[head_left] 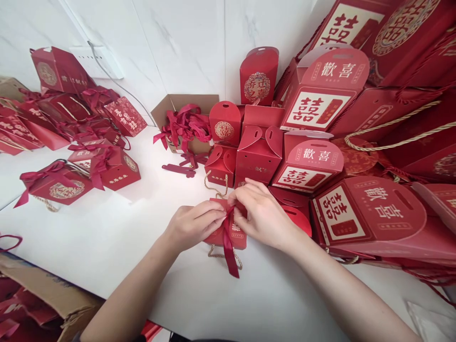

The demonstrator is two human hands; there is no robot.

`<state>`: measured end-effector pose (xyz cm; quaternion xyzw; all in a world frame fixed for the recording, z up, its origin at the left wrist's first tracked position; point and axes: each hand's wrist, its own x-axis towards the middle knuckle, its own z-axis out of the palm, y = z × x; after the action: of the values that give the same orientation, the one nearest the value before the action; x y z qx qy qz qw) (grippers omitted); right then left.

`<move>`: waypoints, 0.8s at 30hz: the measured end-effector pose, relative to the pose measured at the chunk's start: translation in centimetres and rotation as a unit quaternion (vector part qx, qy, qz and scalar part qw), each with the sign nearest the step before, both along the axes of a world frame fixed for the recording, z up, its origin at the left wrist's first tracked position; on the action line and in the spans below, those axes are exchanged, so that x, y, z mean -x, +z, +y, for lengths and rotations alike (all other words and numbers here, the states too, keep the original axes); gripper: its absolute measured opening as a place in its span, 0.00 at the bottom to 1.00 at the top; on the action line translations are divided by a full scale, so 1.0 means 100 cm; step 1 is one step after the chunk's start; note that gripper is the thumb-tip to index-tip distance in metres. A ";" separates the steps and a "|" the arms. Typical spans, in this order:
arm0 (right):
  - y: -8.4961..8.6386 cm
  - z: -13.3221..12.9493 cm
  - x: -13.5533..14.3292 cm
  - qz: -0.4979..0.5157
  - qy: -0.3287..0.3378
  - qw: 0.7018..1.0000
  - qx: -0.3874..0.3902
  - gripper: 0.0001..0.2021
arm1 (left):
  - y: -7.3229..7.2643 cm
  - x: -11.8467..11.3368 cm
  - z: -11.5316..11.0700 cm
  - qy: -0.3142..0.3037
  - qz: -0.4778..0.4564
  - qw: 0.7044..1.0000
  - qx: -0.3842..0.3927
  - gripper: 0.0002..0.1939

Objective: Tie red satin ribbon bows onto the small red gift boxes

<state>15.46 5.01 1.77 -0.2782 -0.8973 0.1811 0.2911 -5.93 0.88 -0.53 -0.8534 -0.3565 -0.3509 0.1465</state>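
Note:
A small red gift box (214, 236) with gold cord handles lies on the white table before me. A dark red ribbon (230, 254) crosses its top, one tail hanging toward me. My left hand (197, 224) pinches the ribbon from the left, fingertips pressed together. From the right, my right hand (261, 213) has its thumb and fingers closed on the same ribbon over the box. Fingers hide the spot where the ribbon strands meet. Just behind stands a small red box with a gold cord (220, 168).
An open cardboard box of red ribbons (188, 126) stands by the tiled wall. Red boxes with bows (64, 187) crowd the left side. Many red gift boxes (308, 164) are stacked to the right. A carton (76, 304) sits below the table's front left edge.

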 end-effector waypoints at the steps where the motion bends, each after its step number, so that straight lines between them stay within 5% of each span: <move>1: 0.001 -0.001 0.000 -0.009 -0.009 1.000 -0.013 0.10 | 0.000 0.000 0.000 0.000 0.000 1.000 0.001 0.04; 7: -0.005 0.000 0.004 -0.002 0.014 1.000 -0.007 0.11 | 0.002 0.000 0.000 0.000 0.006 1.000 -0.007 0.04; 10: -0.003 0.004 0.000 -0.006 -0.070 0.992 -0.109 0.08 | 0.003 0.000 -0.001 -0.001 0.010 1.000 0.001 0.05; 14: 0.013 0.004 -0.016 -0.062 -0.221 0.937 -0.265 0.10 | 0.003 0.001 -0.001 -0.004 0.014 1.000 0.008 0.04; 17: 0.029 -0.004 -0.031 -0.117 -0.298 0.908 -0.270 0.11 | 0.002 0.002 -0.001 -0.008 0.012 1.000 0.011 0.04; 21: 0.045 -0.019 -0.042 -0.143 -0.132 0.974 -0.115 0.15 | 0.002 0.003 -0.002 -0.012 0.024 1.000 0.014 0.05; 24: 0.045 -0.020 -0.037 -0.099 -0.037 0.994 0.027 0.13 | 0.004 0.003 -0.003 -0.018 0.035 0.999 0.004 0.05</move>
<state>19.14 2.99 6.28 -0.3353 -0.9057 0.1656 0.1995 -6.19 0.62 -0.17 -0.8721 -0.3374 -0.3215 0.1489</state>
